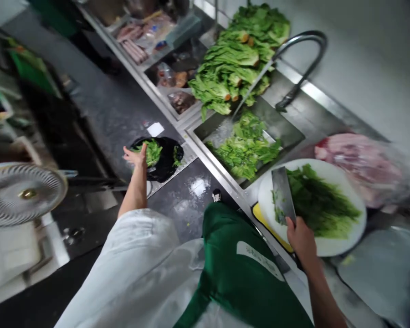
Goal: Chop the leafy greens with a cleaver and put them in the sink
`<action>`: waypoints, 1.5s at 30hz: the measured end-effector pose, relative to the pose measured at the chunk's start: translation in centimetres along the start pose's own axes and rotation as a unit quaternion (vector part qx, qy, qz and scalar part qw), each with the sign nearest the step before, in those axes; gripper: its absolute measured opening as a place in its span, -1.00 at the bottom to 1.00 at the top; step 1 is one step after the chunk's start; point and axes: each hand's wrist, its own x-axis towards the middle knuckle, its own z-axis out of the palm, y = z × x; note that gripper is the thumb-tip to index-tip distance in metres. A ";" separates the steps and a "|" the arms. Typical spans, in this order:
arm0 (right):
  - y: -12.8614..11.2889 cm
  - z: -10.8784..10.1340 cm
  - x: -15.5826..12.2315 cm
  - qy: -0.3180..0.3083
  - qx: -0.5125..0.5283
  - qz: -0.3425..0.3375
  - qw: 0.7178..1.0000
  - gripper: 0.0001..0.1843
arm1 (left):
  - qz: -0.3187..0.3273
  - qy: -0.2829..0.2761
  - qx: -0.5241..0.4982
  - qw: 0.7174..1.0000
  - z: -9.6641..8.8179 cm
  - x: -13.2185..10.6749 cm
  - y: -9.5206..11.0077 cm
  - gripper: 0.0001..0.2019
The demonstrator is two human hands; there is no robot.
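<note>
My right hand [301, 239] grips a cleaver [284, 193] by its handle. The broad blade is over the left part of a round white cutting board [331, 246], with small green scraps on and beside it. To the right of the blade lies a heap of leafy greens [323, 202]. My left hand [135, 156] is stretched out with its fingers apart, holding nothing, above a black bag-lined bin [171, 157]. Green trimmings [153, 152] show inside the bin, just past the fingers.
Water runs from a curved faucet [319, 38] into a sink [290, 132] with cut greens [246, 150]. Whole leafy lettuces [241, 54] are piled behind it. Bagged meat [362, 161] lies right of the sink. A fan [23, 193] stands at left; another person's legs [92, 50] show at upper left.
</note>
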 end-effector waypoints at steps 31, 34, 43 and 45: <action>11.0 4.7 -7.3 0.003 0.203 0.393 0.897 -0.57 | 0.361 -0.408 0.249 0.801 25.6 -25.8 27.2 -0.13; 9.6 4.2 -5.6 -0.001 0.223 0.343 0.913 -0.60 | 0.411 -0.416 0.154 0.796 24.1 -27.9 27.2 -0.12; 3.8 1.3 -0.4 -0.026 0.269 0.214 0.939 -0.56 | 0.538 -0.465 -0.044 0.702 18.9 -44.0 30.2 -0.19; 2.9 0.7 0.6 -0.027 0.291 0.182 0.939 -0.56 | 0.555 -0.465 -0.062 0.687 17.3 -45.4 27.8 -0.35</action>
